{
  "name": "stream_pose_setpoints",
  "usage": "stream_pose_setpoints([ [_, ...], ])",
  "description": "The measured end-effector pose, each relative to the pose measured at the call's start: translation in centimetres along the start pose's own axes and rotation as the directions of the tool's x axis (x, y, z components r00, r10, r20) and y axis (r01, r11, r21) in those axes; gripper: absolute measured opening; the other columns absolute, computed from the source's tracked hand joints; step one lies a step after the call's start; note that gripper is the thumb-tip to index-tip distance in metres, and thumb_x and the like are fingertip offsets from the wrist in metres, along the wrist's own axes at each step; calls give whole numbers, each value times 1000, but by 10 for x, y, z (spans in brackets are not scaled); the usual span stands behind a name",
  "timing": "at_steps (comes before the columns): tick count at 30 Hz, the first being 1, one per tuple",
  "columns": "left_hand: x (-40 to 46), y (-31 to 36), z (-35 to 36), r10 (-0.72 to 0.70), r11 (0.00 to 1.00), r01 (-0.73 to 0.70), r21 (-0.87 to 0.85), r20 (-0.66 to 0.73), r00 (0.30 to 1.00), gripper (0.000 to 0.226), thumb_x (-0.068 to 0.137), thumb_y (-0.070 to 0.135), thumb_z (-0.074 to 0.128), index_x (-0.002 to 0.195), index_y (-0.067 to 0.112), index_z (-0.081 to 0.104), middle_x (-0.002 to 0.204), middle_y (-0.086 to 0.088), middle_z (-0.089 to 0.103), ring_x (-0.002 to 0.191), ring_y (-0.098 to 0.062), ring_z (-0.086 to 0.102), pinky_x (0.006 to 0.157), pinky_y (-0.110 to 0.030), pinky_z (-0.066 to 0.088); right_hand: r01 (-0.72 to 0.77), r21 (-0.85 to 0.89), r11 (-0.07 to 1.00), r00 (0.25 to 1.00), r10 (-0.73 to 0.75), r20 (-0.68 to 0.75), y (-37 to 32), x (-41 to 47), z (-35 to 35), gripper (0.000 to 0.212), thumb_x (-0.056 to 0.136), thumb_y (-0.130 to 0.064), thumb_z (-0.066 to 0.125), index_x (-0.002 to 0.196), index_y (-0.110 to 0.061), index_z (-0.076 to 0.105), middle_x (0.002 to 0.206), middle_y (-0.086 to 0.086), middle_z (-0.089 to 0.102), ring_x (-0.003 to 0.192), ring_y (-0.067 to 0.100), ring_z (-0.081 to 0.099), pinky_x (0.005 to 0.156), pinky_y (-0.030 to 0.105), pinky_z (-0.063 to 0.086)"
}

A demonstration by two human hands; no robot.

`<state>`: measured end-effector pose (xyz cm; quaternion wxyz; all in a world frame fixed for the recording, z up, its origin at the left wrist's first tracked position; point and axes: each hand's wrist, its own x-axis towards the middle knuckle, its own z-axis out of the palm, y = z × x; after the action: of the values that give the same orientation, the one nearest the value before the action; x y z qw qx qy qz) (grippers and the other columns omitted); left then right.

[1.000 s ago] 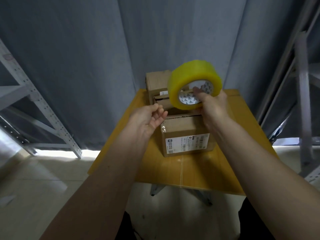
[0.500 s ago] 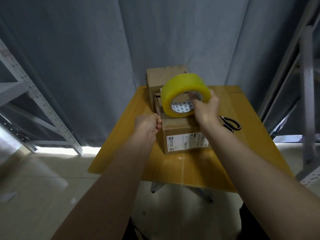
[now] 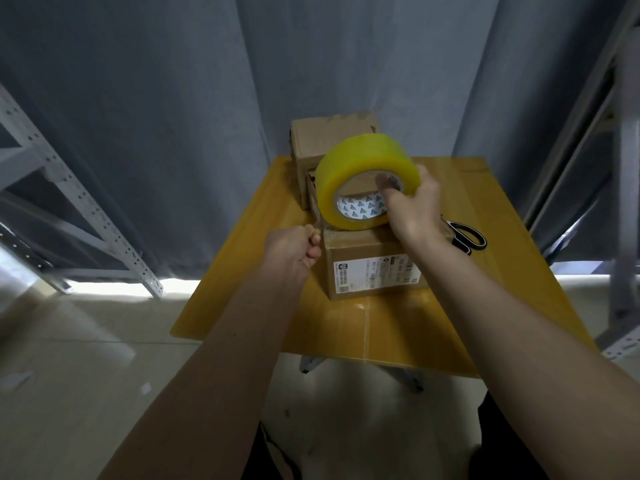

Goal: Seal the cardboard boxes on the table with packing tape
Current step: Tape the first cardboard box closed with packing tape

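Roll: the yellow tape roll [image 3: 367,168] is held up over the boxes, its open core facing the camera.
Right hand: the right hand [image 3: 414,206] grips the roll, fingers hooked into the core.
Left hand: the left hand [image 3: 294,245] pinches what looks like the free tape end, just left of the front box's [image 3: 372,271] top-left corner; the strip itself is too faint to confirm.
Key relation: the roll lies up and right of the left hand, so the tape would run across the box top from left to right.
Other boxes: the rear box [image 3: 332,136] and a middle box, mostly hidden behind the roll, stand on the tabletop [image 3: 398,334].
Scissors: black scissors [image 3: 465,235] lie right of the front box, nearer the right hand.
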<state>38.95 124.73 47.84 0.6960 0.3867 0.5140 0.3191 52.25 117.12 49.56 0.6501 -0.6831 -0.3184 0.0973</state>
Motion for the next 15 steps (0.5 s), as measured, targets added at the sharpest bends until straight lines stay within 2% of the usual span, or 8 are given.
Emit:
stream_pose_setpoints([
  [6, 3, -8, 0, 2, 999, -1, -54, 3, 1000, 28, 94, -6, 45, 68, 2, 51, 60, -6, 46, 50, -9, 37, 34, -16, 28, 14, -64, 998, 1000, -12, 22, -1, -1, 2, 11, 89, -20, 66, 94, -19, 56, 95, 9, 65, 89, 22, 63, 75, 30, 50],
  [9, 7, -12, 0, 33, 998, -34, -47, -22, 999, 30, 92, -7, 46, 65, 3, 50, 57, -4, 46, 49, -9, 38, 34, -17, 30, 1, -57, 998, 1000, 0, 25, -1, 0, 2, 12, 89, -20, 67, 94, -20, 56, 96, 9, 66, 89, 21, 63, 73, 27, 49],
  [11, 8, -16, 1, 62, 998, -61, 20, -28, 998, 30, 92, -4, 48, 64, 6, 50, 56, -3, 46, 46, -8, 38, 35, -18, 31, -1, -55, 998, 999, 3, 32, -1, 0, 2, 12, 89, -20, 67, 94, -20, 55, 94, 7, 65, 87, 20, 62, 70, 23, 48],
  [13, 7, -22, 6, 127, 979, -117, 166, -51, 991, 20, 95, 6, 49, 75, 8, 52, 63, -2, 51, 47, -8, 42, 36, -18, 33, -1, -61, 998, 1000, 3, 30, -1, 0, 3, 12, 89, -19, 66, 94, -19, 55, 95, 8, 65, 87, 21, 62, 71, 25, 48],
  [15, 7, -25, 9, 194, 939, -164, 303, -74, 978, 9, 97, 18, 49, 98, 11, 55, 85, -5, 62, 62, -11, 56, 44, -22, 45, 1, -66, 998, 1000, 1, 22, -2, -1, 3, 12, 89, -19, 66, 93, -18, 54, 97, 10, 65, 89, 22, 63, 71, 26, 49],
])
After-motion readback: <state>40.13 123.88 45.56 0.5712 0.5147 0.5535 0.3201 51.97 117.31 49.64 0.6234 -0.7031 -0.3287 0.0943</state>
